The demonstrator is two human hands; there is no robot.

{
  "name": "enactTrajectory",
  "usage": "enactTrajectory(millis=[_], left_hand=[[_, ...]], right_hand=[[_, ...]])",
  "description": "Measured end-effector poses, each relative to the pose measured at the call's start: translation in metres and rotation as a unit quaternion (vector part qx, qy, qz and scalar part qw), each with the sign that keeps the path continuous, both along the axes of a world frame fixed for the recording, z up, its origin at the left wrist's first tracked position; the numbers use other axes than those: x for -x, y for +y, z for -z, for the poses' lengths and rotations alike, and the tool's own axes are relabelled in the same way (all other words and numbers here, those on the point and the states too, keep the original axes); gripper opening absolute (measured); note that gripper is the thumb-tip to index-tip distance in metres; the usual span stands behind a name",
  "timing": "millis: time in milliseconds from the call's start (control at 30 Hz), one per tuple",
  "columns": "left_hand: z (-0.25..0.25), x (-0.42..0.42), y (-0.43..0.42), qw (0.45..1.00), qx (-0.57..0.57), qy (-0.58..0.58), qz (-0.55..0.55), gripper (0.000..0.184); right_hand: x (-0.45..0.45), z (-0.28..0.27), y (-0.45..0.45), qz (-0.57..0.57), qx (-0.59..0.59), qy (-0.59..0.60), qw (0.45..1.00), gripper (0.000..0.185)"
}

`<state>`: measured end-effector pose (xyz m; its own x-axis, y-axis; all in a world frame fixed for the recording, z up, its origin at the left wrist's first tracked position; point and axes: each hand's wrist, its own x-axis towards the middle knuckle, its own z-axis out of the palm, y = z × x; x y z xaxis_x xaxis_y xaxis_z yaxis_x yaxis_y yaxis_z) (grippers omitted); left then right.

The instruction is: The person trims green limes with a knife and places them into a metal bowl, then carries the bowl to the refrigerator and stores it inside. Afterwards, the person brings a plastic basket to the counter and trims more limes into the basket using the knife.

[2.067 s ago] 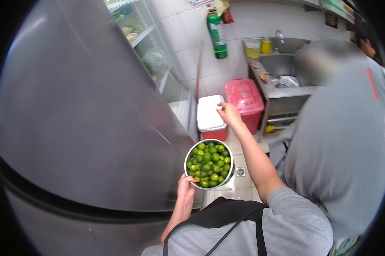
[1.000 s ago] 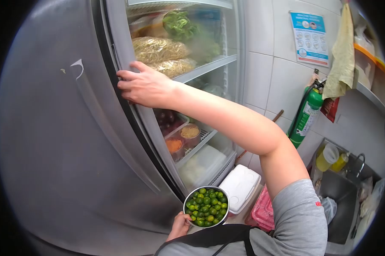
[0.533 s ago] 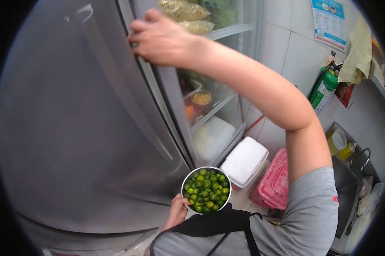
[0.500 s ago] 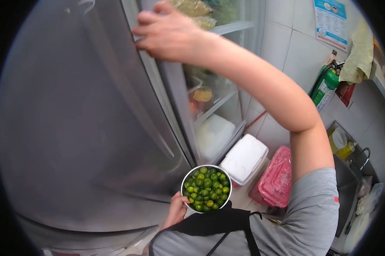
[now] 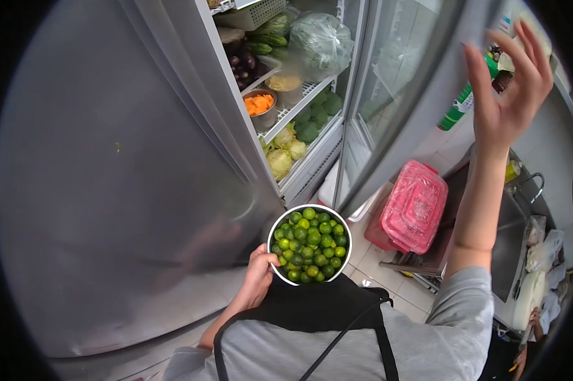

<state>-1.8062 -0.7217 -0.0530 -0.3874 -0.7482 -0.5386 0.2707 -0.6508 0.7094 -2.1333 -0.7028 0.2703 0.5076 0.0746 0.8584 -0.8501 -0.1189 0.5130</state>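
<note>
My left hand (image 5: 259,265) grips the rim of a round metal pot (image 5: 270,249) full of small green citrus fruits (image 5: 309,244), held in front of my apron. Raised at the upper right, my right hand (image 5: 514,89) has its fingers spread and holds nothing; it is beside the edge of the glass fridge door (image 5: 408,111). That door stands open. On the fridge shelves (image 5: 293,113) are a metal container of orange pieces (image 5: 259,105), dark eggplants, a bag of greens (image 5: 321,41) and pale cabbages (image 5: 280,162).
A closed steel fridge door (image 5: 121,184) fills the left. To the right are a lidded pink bin (image 5: 415,206), a sink (image 5: 512,235) with plastic bags beside it, and a green fire extinguisher (image 5: 455,114). Another person's hands (image 5: 536,322) show at the lower right.
The glass door has swung open to the right, showing the shelves. My right hand has moved from the door's left edge to the upper right, fingers spread. My left hand keeps hold of the pot.
</note>
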Motion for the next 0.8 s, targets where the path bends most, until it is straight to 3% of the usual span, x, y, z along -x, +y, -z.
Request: enactTrajectory(millis=[33, 100, 167, 200, 267, 367, 400, 467, 500, 533, 567, 600, 633, 733, 800], left_hand=[[0.006, 0.001, 0.014, 1.0, -0.006, 0.003, -0.01, 0.024], [0.008, 0.001, 0.011, 1.0, -0.014, 0.007, -0.012, 0.024], [0.006, -0.003, 0.005, 1.0, -0.018, 0.008, -0.016, 0.024], [0.002, -0.003, -0.005, 1.0, -0.021, 0.003, 0.008, 0.023], [0.006, 0.003, -0.018, 0.998, -0.035, 0.003, 0.043, 0.024], [-0.006, 0.004, -0.018, 0.999, -0.023, 0.013, 0.03, 0.024], [0.014, -0.002, -0.003, 0.999, -0.013, 0.026, 0.024, 0.025], [0.011, -0.006, 0.012, 0.999, -0.01, 0.04, 0.022, 0.024], [0.002, 0.016, -0.018, 0.999, -0.007, 0.038, 0.026, 0.024], [0.004, 0.016, -0.017, 0.999, 0.004, 0.045, 0.024, 0.024], [0.01, 0.015, -0.018, 0.998, 0.012, 0.055, 0.023, 0.024], [0.013, 0.014, -0.019, 0.998, 0.018, 0.064, 0.023, 0.023], [0.0, 0.021, -0.027, 0.998, 0.017, 0.058, 0.025, 0.023], [-0.035, 0.045, -0.044, 0.997, 0.005, 0.07, 0.02, 0.023], [-0.052, 0.054, -0.048, 0.997, 0.017, 0.077, 0.021, 0.023]], right_hand=[[-0.001, 0.025, 0.02, -0.077, -0.046, -0.144, 0.985, 0.042], [-0.002, 0.048, 0.036, -0.147, -0.079, -0.284, 0.944, 0.057], [-0.004, 0.059, 0.049, -0.076, -0.157, -0.441, 0.88, 0.082], [0.003, 0.055, 0.046, -0.076, -0.149, -0.442, 0.881, 0.082], [0.022, 0.054, 0.045, 0.098, -0.056, -0.423, 0.899, 0.081], [0.039, 0.051, 0.061, 0.037, -0.046, -0.449, 0.892, 0.079], [0.032, 0.061, 0.087, 0.043, -0.048, -0.452, 0.89, 0.077], [0.021, 0.078, 0.113, 0.152, -0.033, -0.4, 0.903, 0.073], [0.024, 0.089, 0.09, 0.222, 0.005, -0.332, 0.917, 0.067], [0.012, 0.127, 0.08, -0.021, 0.006, -0.361, 0.932, 0.06], [-0.008, 0.16, 0.1, 0.131, -0.137, -0.252, 0.949, 0.056], [-0.025, 0.191, 0.099, 0.001, -0.27, -0.215, 0.938, 0.046], [-0.041, 0.211, 0.096, 0.022, -0.37, -0.19, 0.909, 0.04], [-0.06, 0.259, 0.072, -0.117, -0.416, -0.232, 0.871, 0.045], [-0.063, 0.267, 0.054, -0.179, -0.329, -0.282, 0.884, 0.042]])
